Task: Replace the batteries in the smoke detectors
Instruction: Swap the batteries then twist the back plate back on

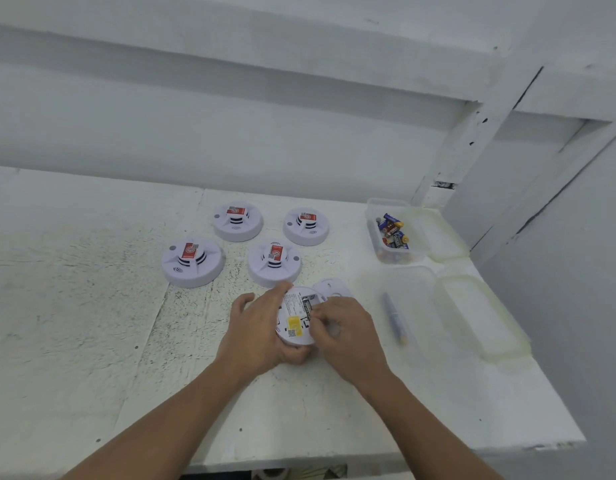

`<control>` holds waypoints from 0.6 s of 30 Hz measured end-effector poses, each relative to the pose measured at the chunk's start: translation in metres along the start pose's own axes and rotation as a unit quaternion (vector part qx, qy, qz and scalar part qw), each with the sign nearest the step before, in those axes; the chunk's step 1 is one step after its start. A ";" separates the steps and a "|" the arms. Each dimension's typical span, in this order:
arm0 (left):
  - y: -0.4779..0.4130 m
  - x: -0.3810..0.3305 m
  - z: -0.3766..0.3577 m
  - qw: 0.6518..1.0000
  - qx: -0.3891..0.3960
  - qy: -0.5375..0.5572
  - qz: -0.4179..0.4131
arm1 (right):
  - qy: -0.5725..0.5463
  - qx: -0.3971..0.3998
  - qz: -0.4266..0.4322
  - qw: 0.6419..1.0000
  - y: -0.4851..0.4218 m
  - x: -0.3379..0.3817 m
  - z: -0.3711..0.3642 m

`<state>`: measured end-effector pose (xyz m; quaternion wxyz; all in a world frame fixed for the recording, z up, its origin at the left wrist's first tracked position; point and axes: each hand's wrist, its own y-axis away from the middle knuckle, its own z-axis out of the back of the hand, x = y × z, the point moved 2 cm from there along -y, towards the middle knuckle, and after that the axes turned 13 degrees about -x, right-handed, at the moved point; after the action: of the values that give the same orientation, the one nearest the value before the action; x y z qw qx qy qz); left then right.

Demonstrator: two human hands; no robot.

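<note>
While the left hand (258,329) grips a detector (294,320) turned back-up low over the desk (91,306), its thumb lies on the far rim and its fingers (292,356) curl under the near rim. The right hand (348,336) meets the detector from the other side. Its fingers (318,315) are bunched and bent over the open battery bay near the middle of the back. Whether they pinch anything there cannot be told, since the tips hide the spot. A yellow label (294,322) and a small code square show on the back, just left of the right fingers.

Just beyond the right fingers, a round white plate (334,285) lies flat on the desk, partly hidden by the detector. Farther beyond both hands, 4 more detectors (192,268) sit face-up in 2 rows of 2, each with a red label on top and none touching another.

Right of the right fingers, near but apart, a clear tub (420,306) holds 1 blurred battery (393,318), with its lid (479,317) lying beside it, farther right. Beyond that tub, a 2nd tub (415,244) holds a heap of batteries (393,232), and a 2nd lid (445,237) lies on its right.
</note>
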<state>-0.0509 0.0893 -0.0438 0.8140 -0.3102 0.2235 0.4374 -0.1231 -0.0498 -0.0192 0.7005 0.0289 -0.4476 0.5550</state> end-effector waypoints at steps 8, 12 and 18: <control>0.001 0.000 0.004 1.000 0.007 0.007 0.003 | 0.051 0.122 -0.054 0.990 -0.087 0.006 0.025; 0.000 -0.002 0.005 1.000 0.008 0.007 0.006 | 0.057 0.028 -0.111 0.992 -0.144 -0.017 0.045; -0.003 -0.002 0.006 1.000 0.017 0.001 0.011 | 0.162 0.045 -0.191 0.967 -0.191 -0.073 0.054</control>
<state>-0.0491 0.0914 -0.0375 0.8139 -0.2942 0.2347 0.4426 -0.0008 -0.2070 0.0517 0.8549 0.0549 -0.2887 0.4276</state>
